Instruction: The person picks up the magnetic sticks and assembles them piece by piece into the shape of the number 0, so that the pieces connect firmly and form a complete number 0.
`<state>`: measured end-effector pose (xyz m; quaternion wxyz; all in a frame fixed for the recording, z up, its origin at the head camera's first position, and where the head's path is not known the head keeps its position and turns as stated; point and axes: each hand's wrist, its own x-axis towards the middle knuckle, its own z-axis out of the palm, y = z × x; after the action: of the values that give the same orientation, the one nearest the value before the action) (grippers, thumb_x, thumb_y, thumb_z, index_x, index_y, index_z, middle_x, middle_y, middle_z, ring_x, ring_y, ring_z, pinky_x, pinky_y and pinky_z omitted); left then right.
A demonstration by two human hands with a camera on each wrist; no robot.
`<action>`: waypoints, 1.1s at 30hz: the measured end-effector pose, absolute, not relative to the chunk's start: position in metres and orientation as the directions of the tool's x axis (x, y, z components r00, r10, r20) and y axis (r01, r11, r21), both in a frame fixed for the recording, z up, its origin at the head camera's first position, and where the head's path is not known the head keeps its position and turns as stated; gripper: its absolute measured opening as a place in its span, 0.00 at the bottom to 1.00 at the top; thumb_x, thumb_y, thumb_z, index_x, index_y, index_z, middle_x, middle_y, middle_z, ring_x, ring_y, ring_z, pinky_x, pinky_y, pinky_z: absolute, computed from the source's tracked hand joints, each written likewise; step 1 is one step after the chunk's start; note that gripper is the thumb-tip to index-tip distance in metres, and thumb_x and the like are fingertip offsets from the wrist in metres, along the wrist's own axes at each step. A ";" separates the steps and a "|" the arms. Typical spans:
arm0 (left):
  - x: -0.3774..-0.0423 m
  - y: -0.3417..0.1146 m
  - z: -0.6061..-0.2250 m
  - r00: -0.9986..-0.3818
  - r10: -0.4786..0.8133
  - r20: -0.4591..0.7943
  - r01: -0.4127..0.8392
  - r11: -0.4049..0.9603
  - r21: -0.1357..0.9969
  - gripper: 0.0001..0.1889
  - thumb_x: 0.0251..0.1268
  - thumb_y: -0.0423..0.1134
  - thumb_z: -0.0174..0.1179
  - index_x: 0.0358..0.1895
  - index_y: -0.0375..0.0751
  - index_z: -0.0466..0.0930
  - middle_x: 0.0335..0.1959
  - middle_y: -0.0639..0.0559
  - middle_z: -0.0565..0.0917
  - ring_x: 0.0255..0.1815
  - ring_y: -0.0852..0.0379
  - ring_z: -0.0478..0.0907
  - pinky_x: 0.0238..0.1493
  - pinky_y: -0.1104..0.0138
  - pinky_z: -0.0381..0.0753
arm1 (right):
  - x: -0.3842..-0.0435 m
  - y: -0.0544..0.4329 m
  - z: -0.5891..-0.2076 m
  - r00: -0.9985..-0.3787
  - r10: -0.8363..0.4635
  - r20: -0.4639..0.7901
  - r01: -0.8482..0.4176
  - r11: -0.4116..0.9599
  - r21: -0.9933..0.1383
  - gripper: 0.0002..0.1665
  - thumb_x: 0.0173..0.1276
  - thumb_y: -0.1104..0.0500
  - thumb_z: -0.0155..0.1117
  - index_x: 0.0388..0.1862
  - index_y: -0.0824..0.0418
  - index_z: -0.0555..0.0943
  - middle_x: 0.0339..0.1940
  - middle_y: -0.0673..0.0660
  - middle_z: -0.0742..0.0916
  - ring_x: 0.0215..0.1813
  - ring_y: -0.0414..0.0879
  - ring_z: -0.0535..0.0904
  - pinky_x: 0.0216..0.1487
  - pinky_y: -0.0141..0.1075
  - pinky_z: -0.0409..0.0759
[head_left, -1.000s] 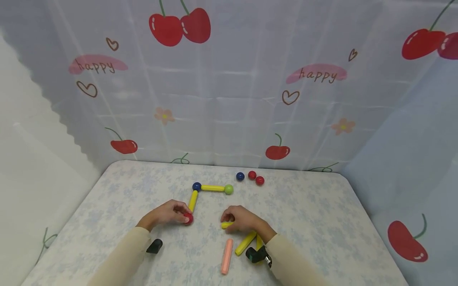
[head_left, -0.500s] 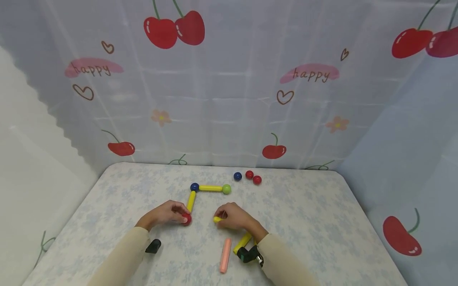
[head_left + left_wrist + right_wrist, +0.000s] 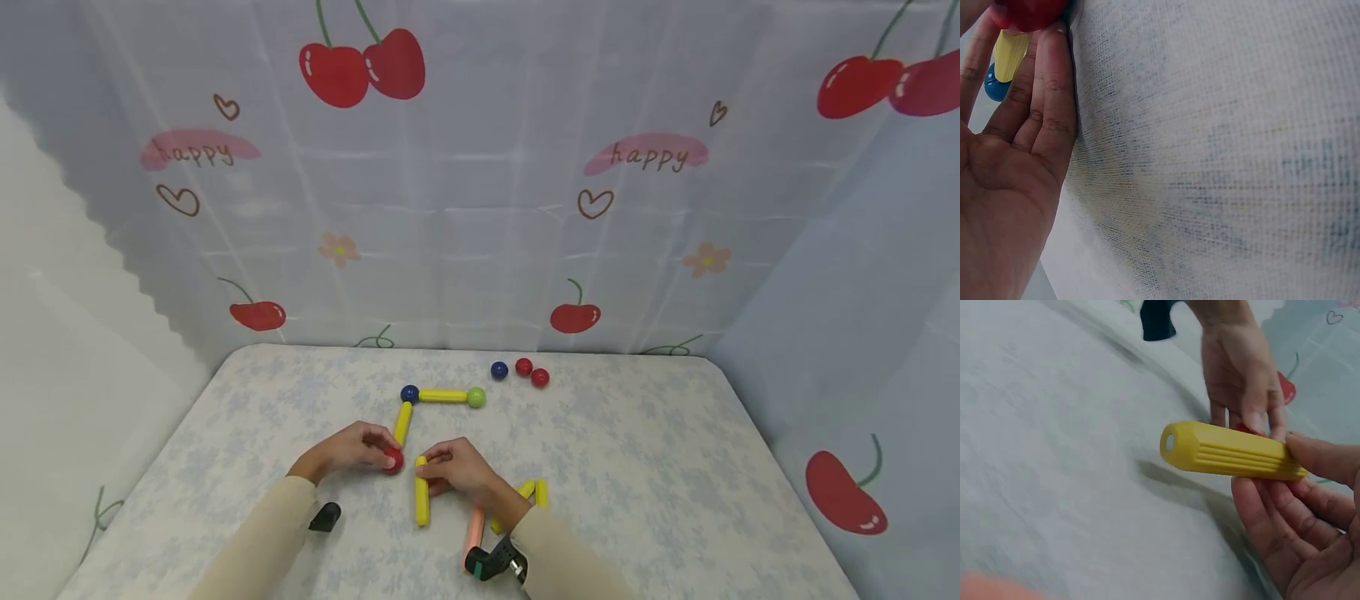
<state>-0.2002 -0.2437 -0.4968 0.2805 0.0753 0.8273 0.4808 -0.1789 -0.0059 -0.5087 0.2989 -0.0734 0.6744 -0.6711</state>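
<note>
Partly, the hands [image 3: 351,447] [image 3: 463,472] hide a red ball [image 3: 397,461] and yellow stick [image 3: 422,498].

A cherry-printed sheet [image 3: 465,208] hangs behind a pale, blue-mottled table [image 3: 637,450].

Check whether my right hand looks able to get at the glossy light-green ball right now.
Probably yes, once freed: only blue-patterned tabletop appears between your right hand and the glossy light-green ball, but that hand pinches a ridged, yellow, plastic-looking rod.
</note>
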 end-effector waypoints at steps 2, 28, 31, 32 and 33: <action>-0.201 -0.244 -0.499 -0.829 0.411 -0.379 -0.133 0.514 0.848 0.15 0.59 0.37 0.67 0.48 0.36 0.82 0.42 0.51 0.82 0.42 0.55 0.76 0.48 0.62 0.77 | -0.175 -0.011 -0.511 -0.792 -0.508 -0.339 0.357 0.064 -0.932 0.10 0.63 0.67 0.66 0.43 0.70 0.82 0.26 0.53 0.84 0.24 0.42 0.82 0.32 0.42 0.84; -0.195 -0.240 -0.501 -0.825 0.434 -0.362 -0.132 0.476 0.869 0.14 0.59 0.35 0.66 0.47 0.34 0.82 0.40 0.50 0.83 0.41 0.55 0.76 0.47 0.63 0.78 | -0.149 -0.049 -0.524 -0.741 -0.533 -0.409 0.478 0.009 -0.878 0.05 0.60 0.75 0.64 0.35 0.77 0.82 0.30 0.60 0.88 0.32 0.51 0.86 0.36 0.42 0.83; -0.197 -0.241 -0.502 -0.830 0.421 -0.366 -0.129 0.493 0.860 0.14 0.59 0.36 0.66 0.47 0.35 0.82 0.40 0.51 0.83 0.41 0.55 0.76 0.48 0.63 0.77 | -0.150 -0.052 -0.523 -0.758 -0.493 -0.427 0.488 0.006 -0.873 0.04 0.59 0.75 0.65 0.34 0.76 0.82 0.31 0.62 0.88 0.35 0.54 0.87 0.36 0.43 0.83; -0.198 -0.242 -0.503 -0.833 0.414 -0.367 -0.130 0.498 0.857 0.14 0.59 0.36 0.67 0.47 0.36 0.82 0.40 0.51 0.82 0.41 0.55 0.76 0.48 0.63 0.77 | -0.151 -0.053 -0.522 -0.764 -0.481 -0.429 0.488 0.003 -0.873 0.04 0.59 0.75 0.66 0.34 0.76 0.83 0.31 0.63 0.88 0.35 0.55 0.87 0.36 0.43 0.83; -0.200 -0.243 -0.503 -0.836 0.407 -0.369 -0.132 0.503 0.854 0.14 0.58 0.37 0.67 0.46 0.36 0.83 0.40 0.51 0.82 0.41 0.55 0.76 0.48 0.62 0.77 | -0.152 -0.054 -0.521 -0.771 -0.471 -0.429 0.487 -0.001 -0.873 0.04 0.59 0.75 0.66 0.34 0.76 0.83 0.31 0.64 0.88 0.35 0.56 0.86 0.36 0.44 0.83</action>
<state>-0.1996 -0.2432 -0.5026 0.2741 0.0834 0.8225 0.4914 -0.1517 -0.0541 -0.5215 0.3386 0.0063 0.6201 -0.7076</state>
